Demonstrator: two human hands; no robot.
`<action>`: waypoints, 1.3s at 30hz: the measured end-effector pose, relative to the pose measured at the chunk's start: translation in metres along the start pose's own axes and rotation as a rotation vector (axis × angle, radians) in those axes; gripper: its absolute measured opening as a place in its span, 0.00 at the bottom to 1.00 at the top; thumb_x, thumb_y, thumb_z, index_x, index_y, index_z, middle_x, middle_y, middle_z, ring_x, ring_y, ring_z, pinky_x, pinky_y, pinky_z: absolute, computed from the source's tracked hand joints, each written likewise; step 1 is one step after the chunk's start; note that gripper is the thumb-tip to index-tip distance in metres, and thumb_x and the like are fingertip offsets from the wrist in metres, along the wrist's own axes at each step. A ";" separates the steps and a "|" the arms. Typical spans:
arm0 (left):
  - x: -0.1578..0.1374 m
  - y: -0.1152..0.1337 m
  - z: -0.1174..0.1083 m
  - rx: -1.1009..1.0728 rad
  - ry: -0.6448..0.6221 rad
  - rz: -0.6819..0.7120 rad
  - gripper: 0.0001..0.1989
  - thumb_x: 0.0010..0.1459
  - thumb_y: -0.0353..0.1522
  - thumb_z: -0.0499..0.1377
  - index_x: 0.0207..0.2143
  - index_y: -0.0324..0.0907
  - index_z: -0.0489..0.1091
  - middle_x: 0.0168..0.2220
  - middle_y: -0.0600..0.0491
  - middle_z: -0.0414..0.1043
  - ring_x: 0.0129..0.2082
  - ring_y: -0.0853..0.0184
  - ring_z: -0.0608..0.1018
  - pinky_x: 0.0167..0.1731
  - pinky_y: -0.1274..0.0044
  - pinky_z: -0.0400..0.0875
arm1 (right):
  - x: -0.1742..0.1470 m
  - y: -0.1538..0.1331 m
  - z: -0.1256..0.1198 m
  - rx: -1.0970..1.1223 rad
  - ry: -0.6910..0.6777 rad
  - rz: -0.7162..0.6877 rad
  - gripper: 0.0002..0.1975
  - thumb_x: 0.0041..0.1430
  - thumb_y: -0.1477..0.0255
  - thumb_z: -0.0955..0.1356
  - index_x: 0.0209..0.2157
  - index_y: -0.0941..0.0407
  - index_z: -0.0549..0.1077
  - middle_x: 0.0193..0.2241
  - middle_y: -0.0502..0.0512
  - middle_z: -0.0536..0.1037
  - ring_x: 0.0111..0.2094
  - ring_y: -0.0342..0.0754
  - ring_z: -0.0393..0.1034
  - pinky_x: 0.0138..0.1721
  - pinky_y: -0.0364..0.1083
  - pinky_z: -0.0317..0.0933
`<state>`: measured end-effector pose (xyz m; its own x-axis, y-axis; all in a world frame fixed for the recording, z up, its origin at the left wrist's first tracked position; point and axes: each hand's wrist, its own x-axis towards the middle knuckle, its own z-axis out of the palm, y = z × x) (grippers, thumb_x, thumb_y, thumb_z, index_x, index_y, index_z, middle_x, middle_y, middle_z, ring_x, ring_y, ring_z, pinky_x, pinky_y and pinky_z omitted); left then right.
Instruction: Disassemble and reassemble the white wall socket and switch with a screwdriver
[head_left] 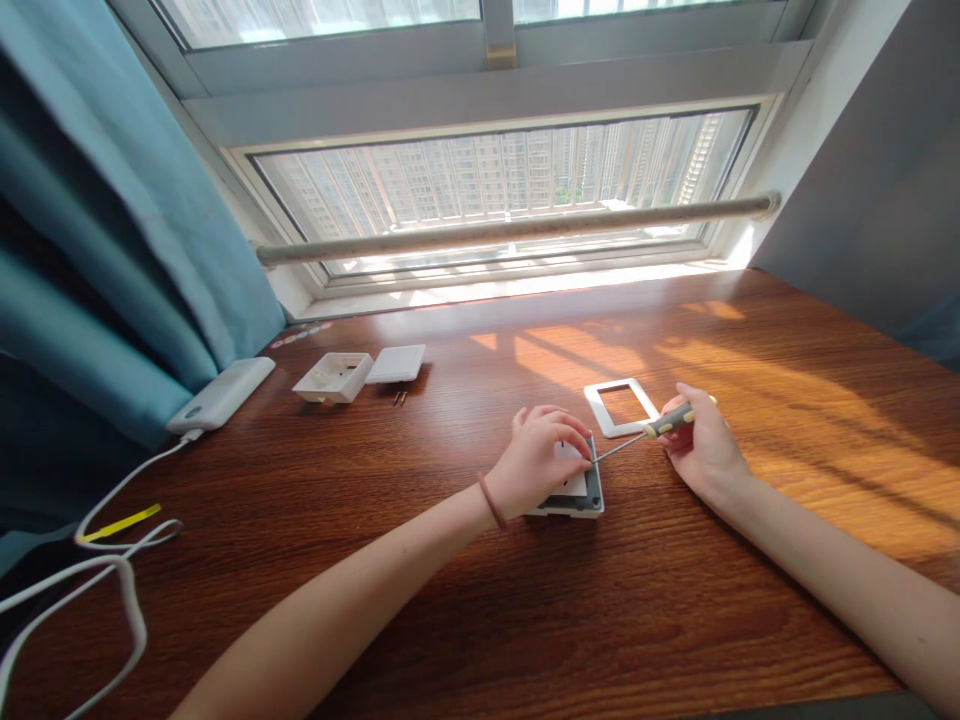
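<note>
A wall switch (594, 490) with a white rocker, a grey inner frame and a white base lies on the table. My left hand (544, 455) is bent over it, covering much of its left side. The left thumb and fingertips close at the rocker's right edge, by the screwdriver tip; anything small between them is hidden. My right hand (701, 445) is wrapped round the grey and yellow handle of a screwdriver (670, 420). Its thin shaft slants down leftward to the switch's right side. Just behind the shaft lies a white rectangular cover frame (609, 425).
At the back left are a white mounting box (334, 378), a white switch panel (397, 363) and small brass-coloured screws (399, 398). A white power bank (223, 395) with a cable (139, 465) lies by the blue curtain (161, 190). A yellow strip (120, 522) lies left. A window pipe (517, 232) runs behind.
</note>
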<state>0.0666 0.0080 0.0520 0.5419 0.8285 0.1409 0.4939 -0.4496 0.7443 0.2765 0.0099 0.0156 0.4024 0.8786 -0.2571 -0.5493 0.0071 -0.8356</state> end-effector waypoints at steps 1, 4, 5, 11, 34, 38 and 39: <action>0.000 -0.001 0.000 -0.021 -0.008 -0.010 0.04 0.47 0.27 0.63 0.24 0.44 0.72 0.38 0.56 0.76 0.48 0.62 0.69 0.56 0.59 0.45 | 0.001 -0.001 -0.001 0.003 -0.003 -0.003 0.15 0.44 0.68 0.70 0.12 0.58 0.64 0.09 0.45 0.65 0.09 0.37 0.56 0.09 0.37 0.52; -0.001 -0.002 0.002 -0.010 -0.010 -0.041 0.03 0.50 0.28 0.60 0.28 0.44 0.71 0.38 0.55 0.75 0.46 0.63 0.71 0.56 0.55 0.41 | 0.004 -0.003 -0.002 0.006 -0.004 -0.024 0.15 0.44 0.68 0.69 0.12 0.57 0.63 0.09 0.45 0.64 0.09 0.37 0.55 0.09 0.37 0.51; -0.001 -0.003 0.003 0.018 -0.011 -0.037 0.03 0.51 0.28 0.60 0.29 0.44 0.71 0.38 0.54 0.75 0.46 0.63 0.71 0.56 0.55 0.40 | 0.004 -0.004 -0.002 0.004 -0.001 -0.030 0.15 0.45 0.68 0.69 0.12 0.57 0.63 0.09 0.45 0.64 0.09 0.37 0.55 0.09 0.37 0.51; -0.005 -0.008 0.011 0.299 0.001 0.168 0.03 0.56 0.29 0.55 0.33 0.43 0.67 0.38 0.53 0.73 0.44 0.65 0.71 0.58 0.59 0.40 | 0.000 -0.006 -0.001 -0.034 0.053 -0.096 0.14 0.45 0.68 0.70 0.12 0.57 0.66 0.10 0.47 0.65 0.11 0.38 0.58 0.09 0.38 0.52; -0.009 -0.009 0.022 -0.269 0.211 0.046 0.18 0.51 0.26 0.59 0.37 0.44 0.51 0.33 0.54 0.73 0.42 0.65 0.72 0.50 0.65 0.58 | -0.004 -0.007 0.001 -0.101 -0.007 -0.217 0.16 0.44 0.67 0.71 0.12 0.58 0.65 0.11 0.47 0.65 0.12 0.38 0.60 0.10 0.37 0.53; 0.001 -0.009 0.004 -0.640 0.312 0.021 0.15 0.53 0.27 0.56 0.37 0.44 0.50 0.32 0.55 0.71 0.35 0.68 0.77 0.39 0.72 0.68 | -0.005 -0.007 0.000 -0.103 -0.024 -0.203 0.14 0.45 0.68 0.71 0.13 0.57 0.67 0.11 0.47 0.66 0.12 0.38 0.59 0.09 0.38 0.52; 0.004 -0.013 -0.004 -0.703 0.343 -0.008 0.15 0.52 0.27 0.56 0.37 0.44 0.50 0.31 0.56 0.70 0.33 0.68 0.77 0.35 0.73 0.70 | -0.004 -0.007 -0.001 -0.102 -0.024 -0.204 0.14 0.45 0.68 0.71 0.13 0.57 0.67 0.11 0.47 0.67 0.12 0.38 0.59 0.09 0.39 0.52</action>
<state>0.0601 0.0186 0.0458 0.2431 0.9392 0.2425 -0.1123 -0.2211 0.9688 0.2789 0.0057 0.0222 0.4791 0.8752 -0.0671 -0.3812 0.1386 -0.9141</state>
